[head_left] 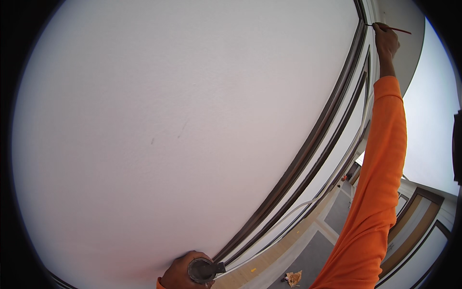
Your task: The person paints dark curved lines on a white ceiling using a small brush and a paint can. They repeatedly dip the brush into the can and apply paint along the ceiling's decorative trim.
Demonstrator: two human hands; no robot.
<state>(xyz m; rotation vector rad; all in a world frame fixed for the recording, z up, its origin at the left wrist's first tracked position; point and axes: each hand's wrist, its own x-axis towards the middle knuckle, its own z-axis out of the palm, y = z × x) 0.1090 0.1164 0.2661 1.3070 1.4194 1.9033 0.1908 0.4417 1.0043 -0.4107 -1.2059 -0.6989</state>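
Note:
My right hand [386,44] is stretched up to the far upper right, its fingers pinched round a thin red-handled paintbrush [401,31]. The dark tip of the brush meets the dark brown door-frame trim [353,48] close to its upper corner. Low in the head view, my left hand [177,272] grips a small round dark cup [200,270] beside the white wall [168,106]. A dark flat piece juts from the cup's right side; I cannot tell what it is. What the cup contains is too dark to make out.
More dark trim strips [332,144] run alongside the frame. A pale cable or hose [308,203] curves beside them. Down on the floor are grey sheets [308,255] and a crumpled brown paper piece [294,278]. Wood-framed doors or panels [416,216] stand at the lower right.

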